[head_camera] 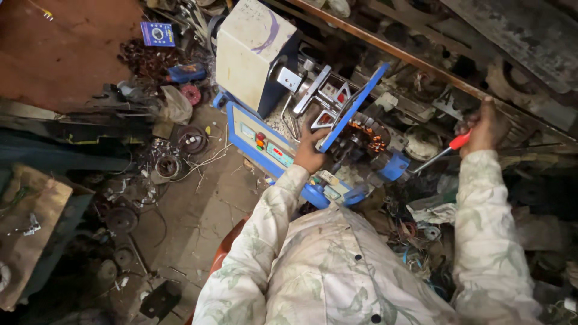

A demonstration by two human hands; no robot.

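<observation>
Two hands busy at once: our left hand (309, 151) is pressed flat against the blue plate (352, 107) of the coil winding machine (283, 129), fingers spread along its lower edge, just beside the stator (365, 136) with copper windings sitting behind it. Our right hand (486, 127) is curled tight round the red-handled screwdriver (444, 151), shaft pointing down-left toward the stator, tip near the blue base but probably not touching; too dim there to be sure. We judge the step goes best with the left steadying the plate firmly while the screwdriver tip comes in slow, clear of the copper wire. Scrap parts litter the floor (198, 210).
</observation>
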